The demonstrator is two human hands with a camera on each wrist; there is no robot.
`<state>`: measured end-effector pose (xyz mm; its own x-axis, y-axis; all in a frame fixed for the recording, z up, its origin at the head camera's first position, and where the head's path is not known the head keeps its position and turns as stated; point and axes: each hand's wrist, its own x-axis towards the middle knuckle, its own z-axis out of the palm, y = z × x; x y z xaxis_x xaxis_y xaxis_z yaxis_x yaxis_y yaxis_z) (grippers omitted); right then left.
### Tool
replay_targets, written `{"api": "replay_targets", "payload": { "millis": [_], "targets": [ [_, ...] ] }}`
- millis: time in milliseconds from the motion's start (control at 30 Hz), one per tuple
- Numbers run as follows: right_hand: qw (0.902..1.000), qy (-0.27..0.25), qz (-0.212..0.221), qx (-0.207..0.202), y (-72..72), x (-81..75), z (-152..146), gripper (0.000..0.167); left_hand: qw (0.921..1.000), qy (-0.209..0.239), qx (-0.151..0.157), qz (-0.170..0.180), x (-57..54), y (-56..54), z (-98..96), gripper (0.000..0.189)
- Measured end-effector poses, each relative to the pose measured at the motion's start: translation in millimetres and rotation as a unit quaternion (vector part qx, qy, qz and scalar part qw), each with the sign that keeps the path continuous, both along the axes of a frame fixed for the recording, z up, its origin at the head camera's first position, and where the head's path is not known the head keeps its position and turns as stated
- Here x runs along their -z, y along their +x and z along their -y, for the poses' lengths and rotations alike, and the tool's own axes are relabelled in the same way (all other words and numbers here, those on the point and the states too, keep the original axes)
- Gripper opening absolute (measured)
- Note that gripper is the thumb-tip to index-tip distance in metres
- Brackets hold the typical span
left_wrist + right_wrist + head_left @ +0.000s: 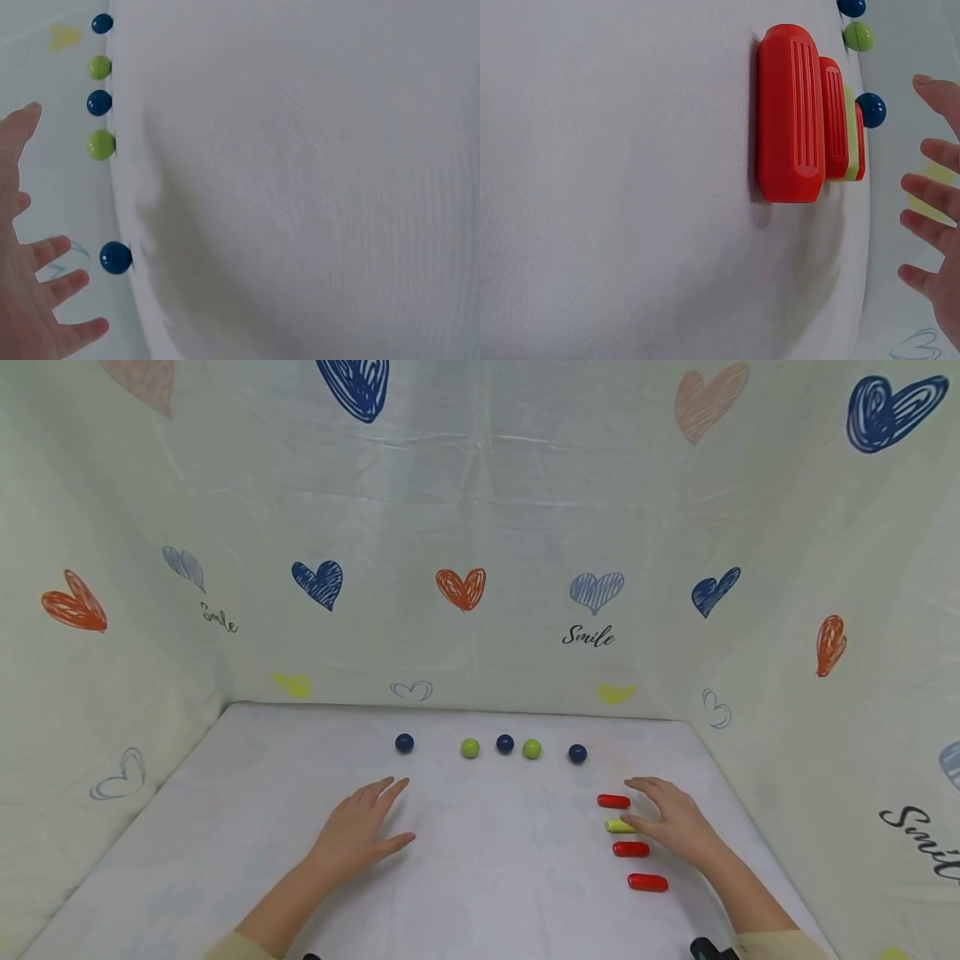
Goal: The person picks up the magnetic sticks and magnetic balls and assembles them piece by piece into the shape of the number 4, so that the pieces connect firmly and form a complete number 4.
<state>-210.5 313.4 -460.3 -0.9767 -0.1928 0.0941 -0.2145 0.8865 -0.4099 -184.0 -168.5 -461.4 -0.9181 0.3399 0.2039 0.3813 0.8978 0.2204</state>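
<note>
My left hand hovers over the left half of the table, fingers spread and holding nothing. On the other side my right hand hangs beside a column of small ridged bars, its fingers apart. In the head view its thumb overlaps the end of a yellow-green bar. One red bar lies behind that bar; a second red bar and a third red bar lie nearer. The right wrist view shows the nearest red bar large, with long grooves, and the right hand's fingers apart from it.
Along the back of the white table sits a row of balls: a blue ball, a green ball, a blue ball, a green ball and a blue ball. A heart-printed curtain surrounds the back and sides.
</note>
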Motion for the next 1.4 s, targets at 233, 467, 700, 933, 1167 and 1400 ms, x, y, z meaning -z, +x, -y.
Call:
{"api": "replay_targets", "payload": {
  "millis": [233,467,700,933,1167,1400],
  "targets": [
    [0.9980,-0.034,0.052,0.007,-4.3,0.7,5.1,0.059,0.9985,0.043,0.005,0.033,0.0,0.0,-13.1,0.085],
    [0.9963,-0.043,0.072,0.016,-12.9,2.9,9.3,0.049,0.9952,0.082,0.008,0.054,5.6,-4.3,-23.9,0.084],
    [0.9974,-0.034,0.061,0.017,-20.7,10.0,13.0,0.041,0.9933,0.095,0.014,0.064,7.7,-7.7,-33.1,0.079],
    [0.9983,-0.021,0.054,0.012,-27.2,10.3,16.9,0.038,0.9927,0.091,0.030,0.073,11.4,-10.3,-41.8,0.076],
    [0.9983,-0.012,0.056,0.008,-34.8,13.0,17.4,0.038,0.9918,0.096,0.054,0.065,13.6,-11.6,-52.0,0.074],
    [0.9976,-0.012,0.067,0.007,-41.0,17.1,17.6,0.036,0.9914,0.087,0.055,0.080,16.4,-15.1,-60.9,0.073]
  ]
}}
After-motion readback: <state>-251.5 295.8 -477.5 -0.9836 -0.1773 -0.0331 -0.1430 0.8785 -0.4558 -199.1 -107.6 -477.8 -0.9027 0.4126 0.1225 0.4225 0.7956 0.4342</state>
